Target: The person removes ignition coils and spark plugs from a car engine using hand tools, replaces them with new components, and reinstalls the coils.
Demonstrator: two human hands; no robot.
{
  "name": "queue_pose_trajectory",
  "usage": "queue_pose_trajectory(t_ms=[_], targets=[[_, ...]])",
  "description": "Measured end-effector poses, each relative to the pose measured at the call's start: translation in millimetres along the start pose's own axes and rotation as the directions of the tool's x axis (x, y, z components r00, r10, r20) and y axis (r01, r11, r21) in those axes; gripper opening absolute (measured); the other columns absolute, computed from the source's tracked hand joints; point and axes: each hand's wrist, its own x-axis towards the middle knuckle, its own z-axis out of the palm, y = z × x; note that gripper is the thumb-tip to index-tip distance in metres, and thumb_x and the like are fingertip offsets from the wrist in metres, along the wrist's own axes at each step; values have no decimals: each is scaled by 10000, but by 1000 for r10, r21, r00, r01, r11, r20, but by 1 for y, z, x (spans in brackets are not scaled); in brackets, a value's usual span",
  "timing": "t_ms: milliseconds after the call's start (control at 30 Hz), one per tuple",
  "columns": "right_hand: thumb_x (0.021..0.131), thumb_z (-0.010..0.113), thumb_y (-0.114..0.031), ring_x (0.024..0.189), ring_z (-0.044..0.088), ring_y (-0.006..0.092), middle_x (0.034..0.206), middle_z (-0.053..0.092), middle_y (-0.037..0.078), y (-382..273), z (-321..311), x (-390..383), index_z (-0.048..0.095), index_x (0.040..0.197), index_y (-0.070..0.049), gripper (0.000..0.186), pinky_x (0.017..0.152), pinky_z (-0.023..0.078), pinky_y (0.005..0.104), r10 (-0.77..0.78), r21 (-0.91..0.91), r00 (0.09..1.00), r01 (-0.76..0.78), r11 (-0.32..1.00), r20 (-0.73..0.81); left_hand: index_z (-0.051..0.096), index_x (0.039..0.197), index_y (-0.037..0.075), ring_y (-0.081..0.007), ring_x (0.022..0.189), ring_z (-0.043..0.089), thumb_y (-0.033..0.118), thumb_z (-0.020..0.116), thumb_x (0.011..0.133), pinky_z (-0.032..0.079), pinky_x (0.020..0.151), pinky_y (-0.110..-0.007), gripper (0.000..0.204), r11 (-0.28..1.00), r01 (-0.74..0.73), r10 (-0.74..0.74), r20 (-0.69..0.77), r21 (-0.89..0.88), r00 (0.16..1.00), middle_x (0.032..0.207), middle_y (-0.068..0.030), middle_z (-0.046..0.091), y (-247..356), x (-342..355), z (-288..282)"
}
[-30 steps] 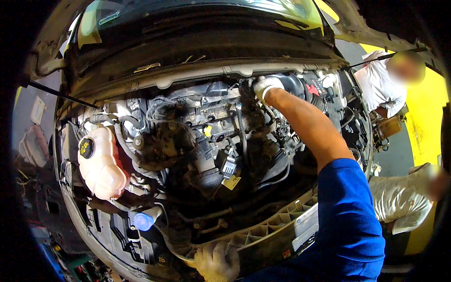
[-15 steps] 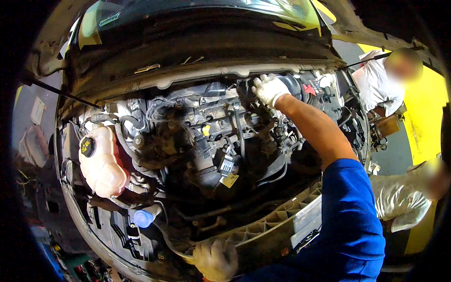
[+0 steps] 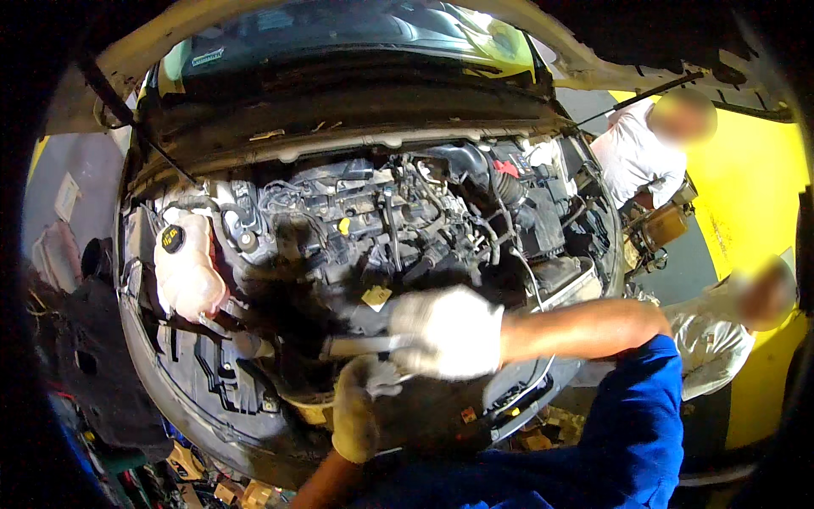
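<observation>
My right hand (image 3: 445,332), in a white glove, is smeared by motion over the front of the engine bay. It appears closed on a pale elongated tool (image 3: 356,346) pointing left, too blurred to identify further. My left hand (image 3: 360,403), gloved, is just below the tool near the front crossmember; its fingers are partly shadowed and blurred. A yellow tag (image 3: 376,297) lies just above my right hand. The engine (image 3: 365,220) sits behind, with hoses and wiring around it.
A translucent coolant tank (image 3: 188,271) is at the left. The raised hood (image 3: 644,59) rests on struts. Two people in white shirts (image 3: 640,148) (image 3: 712,348) are at the right beside a metal assembly (image 3: 666,225). Assorted parts (image 3: 186,462) lie below the car's front.
My right hand has come from the back of the engine down to the front, where the tool now shows. My left hand has shifted left. The view has moved too.
</observation>
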Motion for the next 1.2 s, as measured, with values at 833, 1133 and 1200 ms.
queue_pose_trajectory(t_ms=[833,1133,1200], targets=[[886,570,-218,1081,702,279,1182,726,90,411,89,140,765,1101,-150,298,889,564,389,777,-664,625,-548,509,79,628,899,66,-195,516,509,559,411,1029,421,468,-327,554,955,283,-162,-642,90,750,737,-111,637,32,-65,-67],[851,619,-161,1083,696,313,1137,730,144,430,97,131,768,1058,-102,261,905,557,425,707,-646,707,-529,551,24,635,914,82,-199,538,543,522,423,1038,423,463,-306,504,961,275,-181,-696,24,695,751,-112,650,29,-62,-70],[855,620,-164,1094,691,317,1155,724,150,425,92,131,760,1087,-102,278,929,547,432,727,-610,683,-550,570,63,633,924,84,-200,540,546,518,429,1038,422,462,-307,493,958,287,-199,-692,13,694,759,-112,654,29,-64,-75]])
